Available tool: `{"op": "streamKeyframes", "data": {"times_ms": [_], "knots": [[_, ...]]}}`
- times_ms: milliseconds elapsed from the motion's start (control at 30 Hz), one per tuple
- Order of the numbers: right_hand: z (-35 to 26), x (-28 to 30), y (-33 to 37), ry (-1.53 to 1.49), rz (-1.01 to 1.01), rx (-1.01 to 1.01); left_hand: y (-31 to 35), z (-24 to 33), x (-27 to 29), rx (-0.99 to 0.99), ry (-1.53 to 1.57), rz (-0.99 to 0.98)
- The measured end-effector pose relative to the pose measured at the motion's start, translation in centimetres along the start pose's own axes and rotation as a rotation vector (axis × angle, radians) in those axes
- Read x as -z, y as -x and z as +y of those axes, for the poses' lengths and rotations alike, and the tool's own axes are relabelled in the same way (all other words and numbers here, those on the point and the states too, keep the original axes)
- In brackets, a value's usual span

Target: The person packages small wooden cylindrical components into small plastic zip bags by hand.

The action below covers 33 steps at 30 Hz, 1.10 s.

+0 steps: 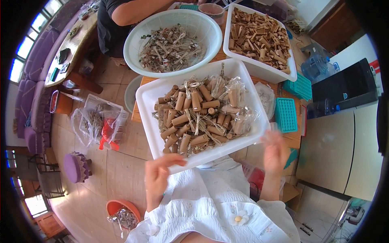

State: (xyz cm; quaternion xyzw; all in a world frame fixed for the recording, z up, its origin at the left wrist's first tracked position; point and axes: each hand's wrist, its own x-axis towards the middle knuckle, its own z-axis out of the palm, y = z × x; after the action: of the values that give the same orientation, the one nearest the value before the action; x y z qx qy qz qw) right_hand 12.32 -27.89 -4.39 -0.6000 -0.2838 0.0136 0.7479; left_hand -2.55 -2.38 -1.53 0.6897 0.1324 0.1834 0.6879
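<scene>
A white rectangular tray [148,125] sits before me, tilted toward my lap. It holds a heap of brown cylindrical tubes [184,142] with bundles of thin pale cord [198,125] among them, and clear plastic bags [245,121] at its right side. My left hand [160,172] is by the near left corner, fingers stretched out to the right along the near rim; whether they touch it, I cannot tell. Beside the right corner, my right hand [274,153] is raised and smeared by motion, so its fingers are unclear. No tube shows in either hand.
A pale round basin [131,48] of tangled cords and a white bin [259,73] of brown pieces stand beyond the tray. Teal racks [286,115] lie at the right. Another person's arm [133,12] is across the table. A purple stool [75,167] and orange bucket [111,206] stand left.
</scene>
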Motion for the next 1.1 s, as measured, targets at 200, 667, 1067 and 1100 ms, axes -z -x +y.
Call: {"op": "streamKeyframes", "data": {"times_ms": [200, 667, 1067, 1100], "knots": [[-1.5, -8.3, -0.7, 0.533, -0.732, 0.336, -0.4, 0.3, -2.5, -0.002, 0.126, -0.328], [1.4, -9.5, -10.1, 1.154, -0.527, 0.035, -0.1, 2.1, -0.3, 0.299, -0.099, -0.282], [0.3, -9.9, -10.2, 0.655, -0.399, -0.271, 0.5, 0.4, 0.2, 0.231, 0.062, -0.214], [0.1, -9.8, -9.9, 0.646, -0.377, -0.206, 0.4, 0.0, 0.2, 0.231, 0.063, -0.213]]}}
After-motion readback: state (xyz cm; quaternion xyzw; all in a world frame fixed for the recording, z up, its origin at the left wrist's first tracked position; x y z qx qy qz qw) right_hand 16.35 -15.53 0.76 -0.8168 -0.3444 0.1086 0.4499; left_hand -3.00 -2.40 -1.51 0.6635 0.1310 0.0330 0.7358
